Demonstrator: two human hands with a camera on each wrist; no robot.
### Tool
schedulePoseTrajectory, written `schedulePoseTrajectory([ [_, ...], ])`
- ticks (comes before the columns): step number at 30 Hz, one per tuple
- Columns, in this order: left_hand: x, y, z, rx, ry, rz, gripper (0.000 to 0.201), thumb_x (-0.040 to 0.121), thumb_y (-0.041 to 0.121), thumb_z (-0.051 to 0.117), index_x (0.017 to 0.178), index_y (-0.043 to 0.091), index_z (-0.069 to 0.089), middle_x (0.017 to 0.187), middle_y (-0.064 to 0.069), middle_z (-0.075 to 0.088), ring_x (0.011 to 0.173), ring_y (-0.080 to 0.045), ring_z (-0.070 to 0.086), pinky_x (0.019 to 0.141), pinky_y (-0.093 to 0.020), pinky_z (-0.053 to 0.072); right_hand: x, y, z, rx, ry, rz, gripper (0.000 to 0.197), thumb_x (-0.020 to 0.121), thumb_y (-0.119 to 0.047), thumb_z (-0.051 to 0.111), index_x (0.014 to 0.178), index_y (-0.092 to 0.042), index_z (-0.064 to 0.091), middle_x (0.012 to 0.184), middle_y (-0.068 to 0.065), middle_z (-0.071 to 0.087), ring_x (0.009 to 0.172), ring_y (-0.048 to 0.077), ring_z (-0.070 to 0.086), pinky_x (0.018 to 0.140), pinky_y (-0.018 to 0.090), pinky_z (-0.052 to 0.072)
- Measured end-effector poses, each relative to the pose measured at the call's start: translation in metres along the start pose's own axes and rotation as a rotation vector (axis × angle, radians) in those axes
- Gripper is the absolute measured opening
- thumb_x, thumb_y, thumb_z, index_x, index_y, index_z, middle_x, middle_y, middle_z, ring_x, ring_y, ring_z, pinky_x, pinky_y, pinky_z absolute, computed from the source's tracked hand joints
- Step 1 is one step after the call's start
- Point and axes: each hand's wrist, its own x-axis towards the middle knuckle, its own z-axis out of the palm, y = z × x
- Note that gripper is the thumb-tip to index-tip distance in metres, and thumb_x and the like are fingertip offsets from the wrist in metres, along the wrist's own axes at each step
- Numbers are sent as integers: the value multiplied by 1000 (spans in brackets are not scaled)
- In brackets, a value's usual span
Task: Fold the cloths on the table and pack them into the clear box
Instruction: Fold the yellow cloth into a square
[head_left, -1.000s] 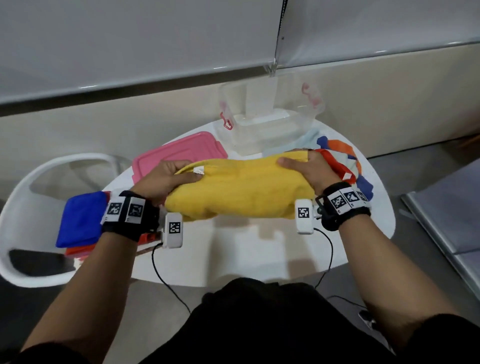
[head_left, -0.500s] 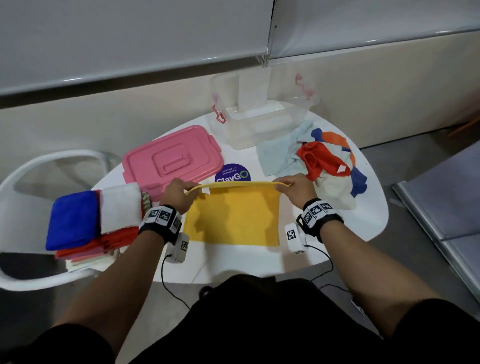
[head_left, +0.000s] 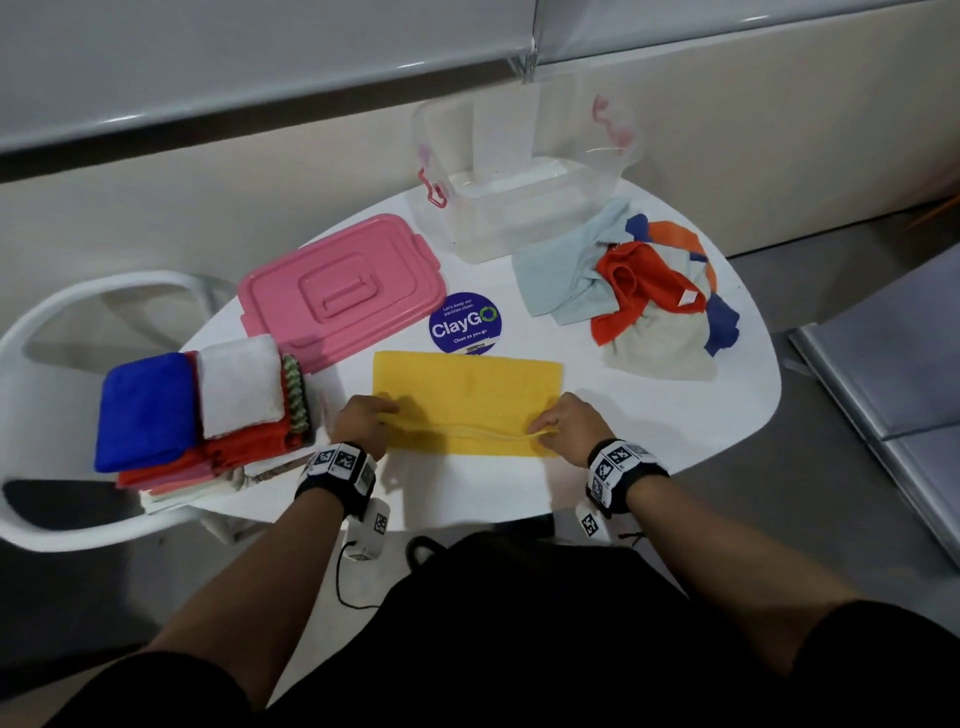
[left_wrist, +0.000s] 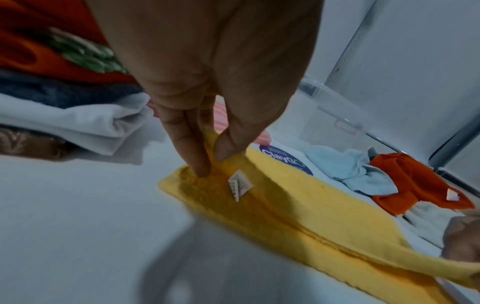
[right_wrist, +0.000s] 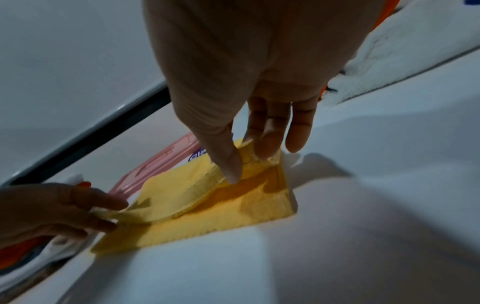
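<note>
A yellow cloth (head_left: 467, 387) lies doubled over on the white table (head_left: 623, 452), its fold at the far side. My left hand (head_left: 363, 421) pinches the upper layer's near left corner (left_wrist: 221, 162) between thumb and fingers, beside a small white tag (left_wrist: 240, 185). My right hand (head_left: 566, 426) pinches the near right corner (right_wrist: 244, 164) the same way. The held edge hangs just above the lower layer. The clear box (head_left: 524, 192) stands open at the table's far side with nothing visible inside.
A pink lid (head_left: 343, 291) lies far left of the yellow cloth. A stack of folded cloths (head_left: 197, 410) sits at the left edge over a white chair (head_left: 62, 519). Unfolded cloths (head_left: 639, 296) are heaped at the right. A round blue sticker (head_left: 465, 323) is on the table.
The cloth was bunched up in both hands, then held spread by its top edge. That edge has now been brought toward me over the cloth, which lies doubled on the table.
</note>
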Motion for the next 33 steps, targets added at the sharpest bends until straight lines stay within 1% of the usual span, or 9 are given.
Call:
schedulePoseTrajectory([
  [5,-5,1,5,101,-24,-15,33,82,13,62,114,16,71,131,-11,57,115,-31,58,93,-29,44,-4,11,15,-31,-42,54,18,81,-10,73,93,-23,76,113,-7,50,109,18,58,98,32,45],
  [8,-7,-7,9,116,-31,-18,30,85,32,65,112,21,73,132,-10,51,115,-28,56,98,-31,43,-5,12,17,-96,-32,82,18,83,-11,70,95,-23,76,116,-5,48,106,16,57,97,33,46],
  [12,-16,-10,10,177,-65,12,34,92,52,53,98,29,78,136,-10,48,125,-25,48,104,-35,36,-5,14,19,-132,39,195,20,86,-8,63,100,-19,70,98,-12,47,105,21,60,89,30,47],
  [15,-23,-14,12,261,-49,-6,45,86,66,52,98,30,75,130,-9,47,119,-30,50,97,-42,46,-7,16,19,-159,66,210,22,86,-5,59,100,-17,69,112,-4,53,106,24,60,88,29,45],
  [20,-22,-24,25,101,9,-90,61,75,37,76,126,15,50,130,-11,47,106,-33,57,86,-39,49,-10,12,13,-335,77,204,32,86,-5,52,96,-28,73,118,2,53,105,24,57,95,36,41],
  [24,-22,-33,29,-33,-25,-136,82,70,30,83,137,15,38,116,-12,62,103,-32,62,85,-41,52,-13,-5,13,-538,132,185,22,82,-36,54,93,-26,71,107,1,51,106,23,46,93,41,32],
  [28,-25,-36,28,20,-150,-193,70,69,40,83,121,14,44,108,-8,62,96,-28,60,75,-36,48,-15,-7,23,-370,73,28,14,89,-34,54,93,-25,64,108,-4,59,104,22,57,89,35,38],
  [30,-27,-37,30,153,-299,-149,66,70,52,79,115,15,49,105,-6,64,93,-26,60,74,-34,47,-15,-4,24,-327,25,87,10,92,-30,57,97,-24,63,115,-2,61,105,24,60,91,35,41],
  [33,-30,-36,28,250,-450,-101,57,76,72,62,80,14,67,70,2,72,74,-19,70,70,-28,51,-8,3,11,-456,120,208,27,91,-18,55,119,-18,58,124,6,56,115,27,54,94,37,40],
])
